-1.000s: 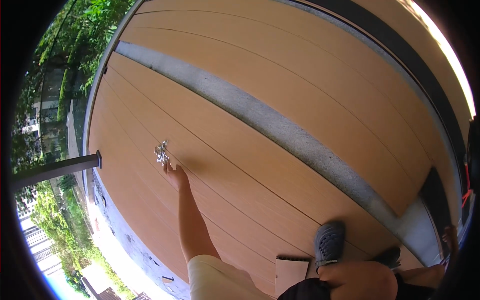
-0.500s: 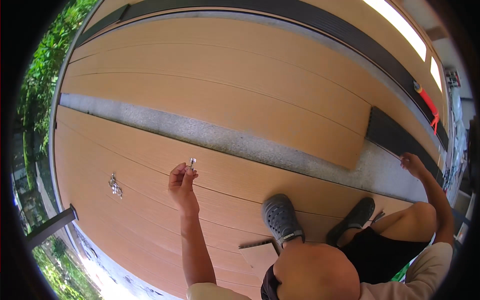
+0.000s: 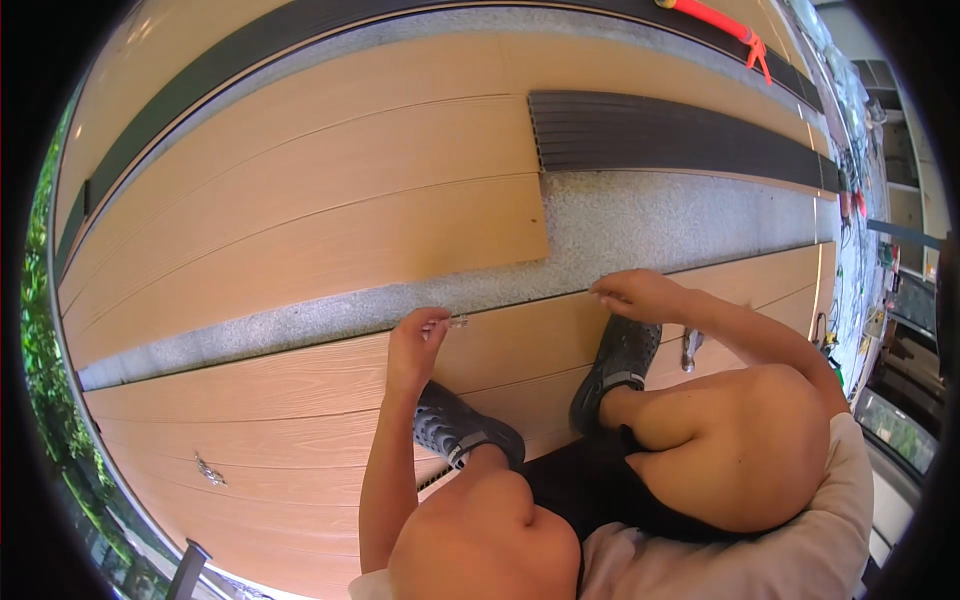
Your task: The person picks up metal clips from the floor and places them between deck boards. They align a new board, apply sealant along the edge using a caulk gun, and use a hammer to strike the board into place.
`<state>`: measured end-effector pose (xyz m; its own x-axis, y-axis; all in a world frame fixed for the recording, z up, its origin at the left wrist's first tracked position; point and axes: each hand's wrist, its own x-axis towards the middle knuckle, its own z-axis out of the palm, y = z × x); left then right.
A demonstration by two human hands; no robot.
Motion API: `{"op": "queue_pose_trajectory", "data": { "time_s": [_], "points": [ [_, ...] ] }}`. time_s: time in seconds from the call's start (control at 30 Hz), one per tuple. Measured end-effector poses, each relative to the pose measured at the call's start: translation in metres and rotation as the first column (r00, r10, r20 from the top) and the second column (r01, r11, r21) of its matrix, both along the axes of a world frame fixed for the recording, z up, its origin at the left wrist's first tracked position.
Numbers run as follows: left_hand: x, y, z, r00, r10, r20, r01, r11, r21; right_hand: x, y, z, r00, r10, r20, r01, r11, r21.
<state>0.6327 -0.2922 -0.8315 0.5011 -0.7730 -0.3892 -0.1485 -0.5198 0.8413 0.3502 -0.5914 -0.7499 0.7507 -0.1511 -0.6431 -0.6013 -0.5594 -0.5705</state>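
My left hand (image 3: 413,350) holds small silvery metal clips (image 3: 455,321) between thumb and fingers, just over the edge of the tan decking (image 3: 280,415) beside the exposed grey concrete strip (image 3: 670,215). My right hand (image 3: 640,292) is near the same edge, fingers curled together; anything in them is too small to make out. A loose pile of similar clips (image 3: 210,470) lies on the planks to my left. A silvery tool (image 3: 690,352) lies just beyond my right forearm. My feet in dark grey clogs (image 3: 457,430) rest on the boards between my hands.
A dark ribbed board (image 3: 680,135) lies along the cut end of the far tan planks (image 3: 300,190). A long dark strip (image 3: 220,55) runs along the back, with a red tubular object (image 3: 715,22) on it. A metal post (image 3: 188,570) stands at lower left; clutter and greenery fill the edges.
The view has swung right. My left hand has come away from the clip pile with clips in it and moved toward the gap. My right hand has moved inward from the dark board to the decking edge.
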Motion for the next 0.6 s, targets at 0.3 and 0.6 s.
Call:
{"op": "queue_pose_trajectory", "data": {
  "time_s": [0.3, 0.6],
  "points": [
    [-0.046, -0.068, -0.021, 0.943, 0.196, -0.267, -0.141, 0.967, 0.213, 0.003, 0.045, -0.052, 0.972, -0.158, 0.175, 0.142, 0.985, 0.100],
    [-0.050, -0.084, -0.026, 0.994, 0.088, -0.063, -0.058, 0.921, 0.384, 0.004, 0.048, -0.067, 0.915, -0.333, 0.228, 0.296, 0.938, 0.182]
  ]
}}
